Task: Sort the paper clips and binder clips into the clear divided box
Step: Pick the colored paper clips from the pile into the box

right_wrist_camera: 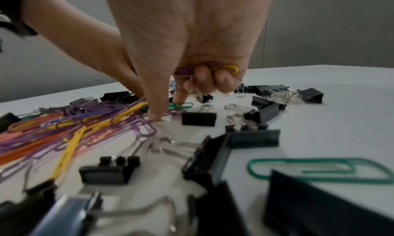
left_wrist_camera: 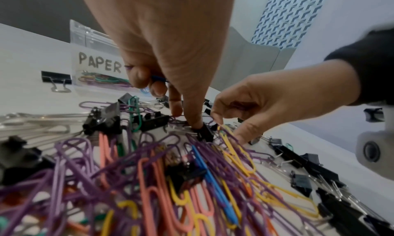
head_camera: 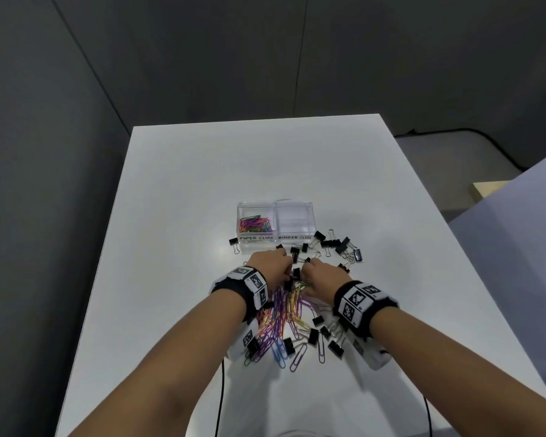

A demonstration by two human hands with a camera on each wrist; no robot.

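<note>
Two hands work at the far edge of a mixed pile on the white counter (head_camera: 177, 184). The left hand (head_camera: 270, 266) has its outer fingers curled round a few coloured wire paper clips, while its forefinger and thumb (left_wrist_camera: 197, 120) reach down onto a small black steel binder clip (left_wrist_camera: 204, 132). The right hand (head_camera: 320, 274) grips a bundle of purple and yellow paper clips (right_wrist_camera: 213, 68) in its curled outer fingers; its forefinger and thumb (right_wrist_camera: 155, 115) press down at the pile's edge, close to a green paper clip (right_wrist_camera: 181, 105).

The loose coloured paper clips (head_camera: 281, 320) lie between and behind the wrists. Black binder clips (head_camera: 334, 244) are scattered beyond and to the right of the hands, and more lie near the right wrist. The clear divided plastic box (head_camera: 311, 216) stands just beyond the fingertips. Its left compartment, labelled for paper clips, holds a coloured heap; its right compartment, labelled for binder clips, appears empty.

Handling judgement: paper clips are light, springy and prone to interlocking, so lift small bunches and shake free any snagged clips. Binder clips are stiff and heavier; pinch each by its black body or its folded wire handles.
</note>
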